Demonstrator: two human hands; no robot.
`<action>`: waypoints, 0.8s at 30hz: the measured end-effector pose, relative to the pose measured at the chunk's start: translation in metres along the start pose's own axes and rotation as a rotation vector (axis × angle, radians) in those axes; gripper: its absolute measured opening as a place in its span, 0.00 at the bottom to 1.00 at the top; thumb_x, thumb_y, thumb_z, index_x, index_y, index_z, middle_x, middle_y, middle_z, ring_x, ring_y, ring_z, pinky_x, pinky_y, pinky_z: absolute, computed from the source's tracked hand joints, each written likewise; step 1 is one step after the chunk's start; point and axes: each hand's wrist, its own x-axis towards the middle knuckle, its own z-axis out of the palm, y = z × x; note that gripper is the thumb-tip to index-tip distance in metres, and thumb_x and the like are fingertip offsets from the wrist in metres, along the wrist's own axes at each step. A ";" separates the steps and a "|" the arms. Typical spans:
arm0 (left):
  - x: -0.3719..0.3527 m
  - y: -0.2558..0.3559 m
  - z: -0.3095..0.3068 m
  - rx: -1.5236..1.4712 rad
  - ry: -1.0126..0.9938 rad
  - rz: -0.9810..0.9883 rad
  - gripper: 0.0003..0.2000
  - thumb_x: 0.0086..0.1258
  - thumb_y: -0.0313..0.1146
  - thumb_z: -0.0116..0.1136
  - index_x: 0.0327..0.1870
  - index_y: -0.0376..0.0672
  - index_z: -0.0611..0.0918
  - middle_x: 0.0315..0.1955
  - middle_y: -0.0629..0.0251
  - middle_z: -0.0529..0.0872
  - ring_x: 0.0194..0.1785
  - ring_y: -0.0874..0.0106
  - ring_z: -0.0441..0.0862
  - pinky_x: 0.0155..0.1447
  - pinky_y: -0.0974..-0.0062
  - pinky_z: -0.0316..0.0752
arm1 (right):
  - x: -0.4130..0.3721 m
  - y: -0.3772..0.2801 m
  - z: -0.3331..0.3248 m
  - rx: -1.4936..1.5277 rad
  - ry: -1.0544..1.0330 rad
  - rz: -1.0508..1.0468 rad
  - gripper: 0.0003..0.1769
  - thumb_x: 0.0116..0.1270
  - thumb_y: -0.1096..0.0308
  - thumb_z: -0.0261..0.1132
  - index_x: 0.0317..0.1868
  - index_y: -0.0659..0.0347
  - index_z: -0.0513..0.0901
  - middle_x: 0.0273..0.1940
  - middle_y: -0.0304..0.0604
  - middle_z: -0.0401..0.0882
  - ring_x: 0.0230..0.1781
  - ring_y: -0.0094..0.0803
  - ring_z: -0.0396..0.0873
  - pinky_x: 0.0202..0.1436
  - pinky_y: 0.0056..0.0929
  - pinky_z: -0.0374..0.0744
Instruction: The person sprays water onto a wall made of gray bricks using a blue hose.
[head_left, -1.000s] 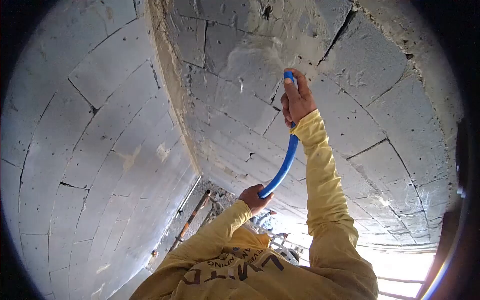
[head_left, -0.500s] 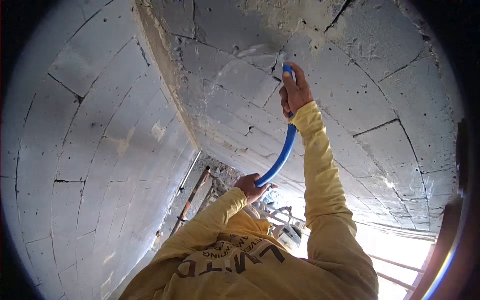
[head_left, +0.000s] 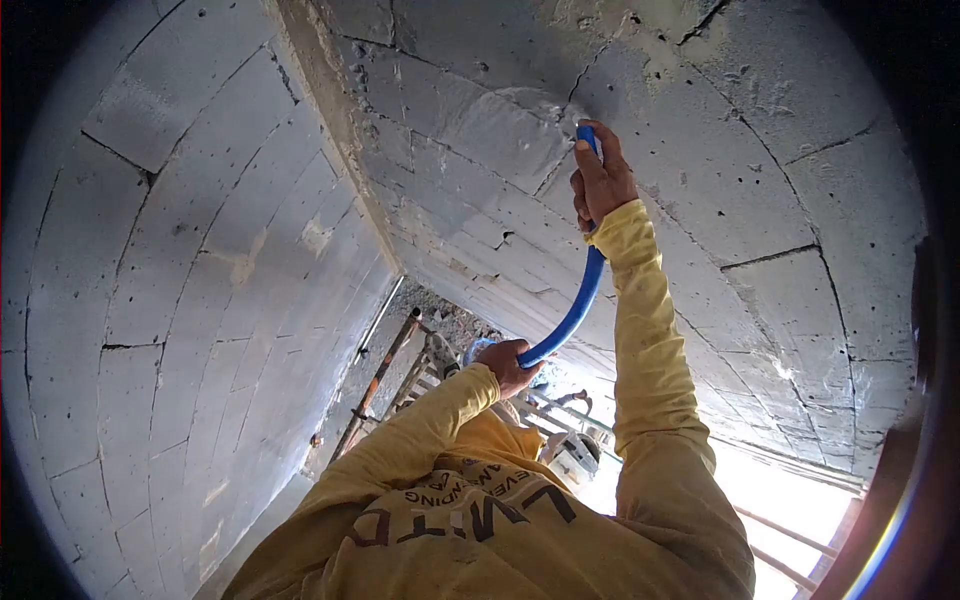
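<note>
A blue hose (head_left: 574,318) curves in a bow between my two hands. My right hand (head_left: 606,178) is raised and closed around the hose near its open end, with the thumb close to the tip. Lower down, my left hand (head_left: 506,366) is wrapped round the hose. A faint spray of water seems to fan from the tip onto the grey block wall (head_left: 690,210), where a curved wet-looking streak shows. Dark cracks and joints run between the blocks.
A second block wall (head_left: 200,300) meets this one at a corner strip (head_left: 345,150) on the left. Below are a rusty scaffold pole (head_left: 376,380), ladder-like framing, rubble and a white helmet-like object (head_left: 572,458). A brown post (head_left: 885,490) stands at the right edge.
Both hands and the hose have shifted slightly right in view. The spray's arc has become broader on the wall. My grip on the hose is unchanged.
</note>
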 end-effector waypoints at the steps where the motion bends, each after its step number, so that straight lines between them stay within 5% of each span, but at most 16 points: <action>1: 0.001 -0.004 0.002 0.016 -0.007 -0.016 0.15 0.63 0.46 0.58 0.37 0.43 0.81 0.24 0.57 0.83 0.30 0.63 0.82 0.38 0.66 0.76 | 0.001 0.003 0.000 0.012 0.002 0.017 0.20 0.71 0.52 0.52 0.61 0.46 0.67 0.14 0.30 0.64 0.07 0.16 0.58 0.08 0.22 0.61; 12: 0.004 -0.033 0.022 0.038 -0.020 -0.051 0.15 0.66 0.47 0.55 0.44 0.45 0.80 0.30 0.60 0.84 0.36 0.64 0.83 0.44 0.68 0.77 | 0.004 0.018 0.012 0.064 -0.010 0.077 0.21 0.71 0.55 0.53 0.62 0.45 0.65 0.14 0.30 0.63 0.07 0.17 0.56 0.08 0.23 0.58; 17: 0.003 -0.013 -0.004 -0.130 -0.003 -0.170 0.12 0.65 0.44 0.57 0.35 0.43 0.80 0.19 0.63 0.81 0.24 0.71 0.80 0.33 0.69 0.77 | 0.033 0.021 0.044 -0.024 -0.081 -0.119 0.21 0.69 0.57 0.55 0.60 0.46 0.66 0.15 0.31 0.63 0.10 0.20 0.58 0.11 0.24 0.59; 20: 0.004 -0.007 -0.017 -0.262 0.111 -0.157 0.14 0.63 0.44 0.60 0.28 0.43 0.78 0.17 0.66 0.78 0.22 0.75 0.75 0.30 0.72 0.72 | 0.016 -0.019 0.066 -0.109 -0.160 0.046 0.19 0.69 0.57 0.55 0.59 0.47 0.67 0.16 0.33 0.65 0.11 0.21 0.60 0.12 0.25 0.60; 24: 0.007 -0.005 -0.033 -0.138 0.181 -0.114 0.15 0.63 0.44 0.60 0.30 0.39 0.79 0.17 0.62 0.79 0.22 0.69 0.76 0.31 0.68 0.72 | 0.047 -0.031 0.078 -0.346 -0.227 -0.165 0.27 0.67 0.58 0.55 0.64 0.56 0.63 0.52 0.56 0.67 0.53 0.47 0.64 0.55 0.37 0.64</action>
